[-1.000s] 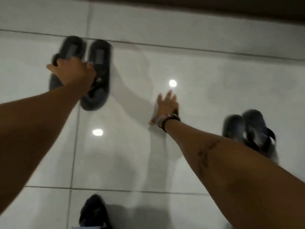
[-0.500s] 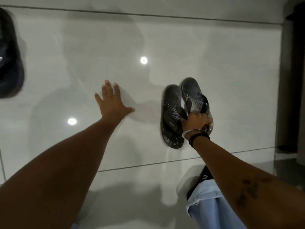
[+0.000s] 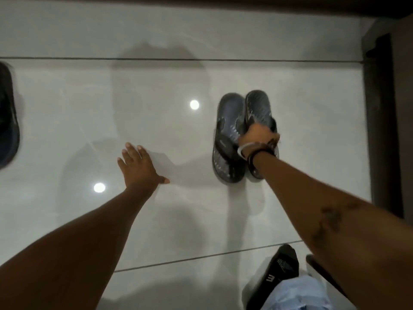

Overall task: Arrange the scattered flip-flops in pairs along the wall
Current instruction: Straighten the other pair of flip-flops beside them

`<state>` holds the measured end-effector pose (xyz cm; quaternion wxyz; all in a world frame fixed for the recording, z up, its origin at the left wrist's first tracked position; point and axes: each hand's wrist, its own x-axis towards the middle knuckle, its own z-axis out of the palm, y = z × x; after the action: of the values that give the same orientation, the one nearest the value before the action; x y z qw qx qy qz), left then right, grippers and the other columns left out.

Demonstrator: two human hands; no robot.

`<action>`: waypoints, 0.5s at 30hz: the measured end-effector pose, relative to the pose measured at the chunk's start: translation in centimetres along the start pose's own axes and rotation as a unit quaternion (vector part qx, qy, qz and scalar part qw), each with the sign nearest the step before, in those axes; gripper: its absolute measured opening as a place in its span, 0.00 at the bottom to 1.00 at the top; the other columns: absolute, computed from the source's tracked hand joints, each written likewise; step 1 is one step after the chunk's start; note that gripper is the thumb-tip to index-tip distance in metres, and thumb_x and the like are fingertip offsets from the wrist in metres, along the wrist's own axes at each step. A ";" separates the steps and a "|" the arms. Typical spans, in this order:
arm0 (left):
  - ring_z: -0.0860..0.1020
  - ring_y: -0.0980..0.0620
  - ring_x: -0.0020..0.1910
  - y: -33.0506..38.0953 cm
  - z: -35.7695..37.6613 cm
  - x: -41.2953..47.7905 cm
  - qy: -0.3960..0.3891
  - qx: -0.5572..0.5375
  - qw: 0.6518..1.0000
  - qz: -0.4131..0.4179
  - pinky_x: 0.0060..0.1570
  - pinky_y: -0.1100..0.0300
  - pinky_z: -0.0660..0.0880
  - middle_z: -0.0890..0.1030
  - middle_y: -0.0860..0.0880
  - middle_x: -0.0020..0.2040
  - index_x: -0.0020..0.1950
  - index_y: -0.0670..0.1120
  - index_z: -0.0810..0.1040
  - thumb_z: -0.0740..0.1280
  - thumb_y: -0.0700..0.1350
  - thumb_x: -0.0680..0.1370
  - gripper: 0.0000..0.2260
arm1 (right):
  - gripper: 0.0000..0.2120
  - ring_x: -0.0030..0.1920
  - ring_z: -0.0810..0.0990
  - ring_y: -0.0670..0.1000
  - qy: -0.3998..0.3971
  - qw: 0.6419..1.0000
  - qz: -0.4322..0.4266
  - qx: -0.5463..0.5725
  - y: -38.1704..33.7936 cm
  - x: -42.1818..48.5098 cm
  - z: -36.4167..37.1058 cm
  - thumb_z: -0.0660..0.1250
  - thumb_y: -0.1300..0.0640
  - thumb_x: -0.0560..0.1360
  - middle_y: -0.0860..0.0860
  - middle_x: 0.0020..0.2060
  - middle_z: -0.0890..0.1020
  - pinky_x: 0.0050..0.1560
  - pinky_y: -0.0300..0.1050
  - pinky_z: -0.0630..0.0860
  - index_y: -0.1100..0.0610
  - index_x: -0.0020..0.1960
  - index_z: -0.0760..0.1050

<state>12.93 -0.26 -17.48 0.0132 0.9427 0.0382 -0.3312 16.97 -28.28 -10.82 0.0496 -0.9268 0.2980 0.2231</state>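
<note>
Two dark patterned flip-flops lie side by side on the pale tiled floor, toes toward the wall: the left one point(image 3: 228, 139) and the right one point(image 3: 258, 110). My right hand point(image 3: 259, 136) is closed on their straps, with bracelets at its wrist. My left hand point(image 3: 139, 167) lies flat on the floor with its fingers spread, holding nothing, well to the left of the pair. At the left edge of the view a black sandal point(image 3: 7, 121) is partly cut off.
The base of the wall point(image 3: 178, 25) runs across the top. A dark door frame point(image 3: 384, 130) stands at the right. My black-socked foot point(image 3: 277, 274) and light blue trouser leg point(image 3: 297, 294) are at the bottom right. Two ceiling lights reflect on the glossy tiles.
My right hand went from flat on the floor to gripping the patterned pair and has pushed it toward the wall. My left hand let go of the black sandals and now rests flat on the floor.
</note>
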 end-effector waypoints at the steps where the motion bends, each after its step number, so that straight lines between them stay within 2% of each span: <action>1: 0.49 0.32 0.75 0.1 0.0 0.0 0.003 0.000 1.000 0.000 0.72 0.38 0.50 0.45 0.30 0.76 0.76 0.36 0.45 0.76 0.65 0.59 0.62 | 0.08 0.52 0.80 0.60 0.006 1.000 0.011 0.006 -0.4 1.6 -0.9 0.67 0.53 0.70 0.56 0.46 0.84 0.60 0.55 0.70 0.56 0.46 0.79; 4: 0.51 0.32 0.75 0.2 -0.1 0.0 0.008 0.011 1.000 0.002 0.72 0.39 0.52 0.48 0.30 0.76 0.75 0.35 0.47 0.77 0.65 0.59 0.61 | 0.14 0.54 0.79 0.61 0.022 0.998 0.029 0.052 -1.9 5.3 -2.7 0.64 0.48 0.75 0.58 0.52 0.83 0.60 0.53 0.74 0.58 0.51 0.80; 8: 0.50 0.32 0.75 0.2 -0.1 0.1 0.004 0.003 1.000 -0.002 0.73 0.39 0.50 0.48 0.30 0.76 0.75 0.35 0.48 0.78 0.64 0.58 0.61 | 0.20 0.53 0.80 0.59 0.052 0.996 0.026 0.063 -3.2 7.5 -3.1 0.61 0.43 0.77 0.57 0.50 0.84 0.61 0.52 0.74 0.59 0.50 0.79; 11: 0.50 0.32 0.75 0.2 -0.1 0.1 0.010 0.008 1.000 0.001 0.73 0.39 0.50 0.48 0.30 0.76 0.75 0.35 0.48 0.78 0.63 0.59 0.61 | 0.21 0.55 0.79 0.59 0.081 0.996 0.016 0.037 -3.4 7.7 -2.8 0.60 0.40 0.76 0.56 0.50 0.84 0.64 0.53 0.71 0.58 0.51 0.79; 15: 0.51 0.32 0.75 0.2 -0.2 -0.2 0.003 0.009 1.000 0.000 0.73 0.39 0.49 0.48 0.29 0.76 0.75 0.35 0.47 0.77 0.64 0.59 0.61 | 0.22 0.56 0.78 0.59 0.078 0.997 -0.005 0.010 -2.9 7.5 -2.9 0.58 0.38 0.76 0.57 0.50 0.83 0.68 0.55 0.67 0.57 0.48 0.78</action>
<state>12.94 -0.48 -17.19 0.0049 0.9437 0.0349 -0.3289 25.14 -30.51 -11.64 0.0366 -0.9425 0.2983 0.1464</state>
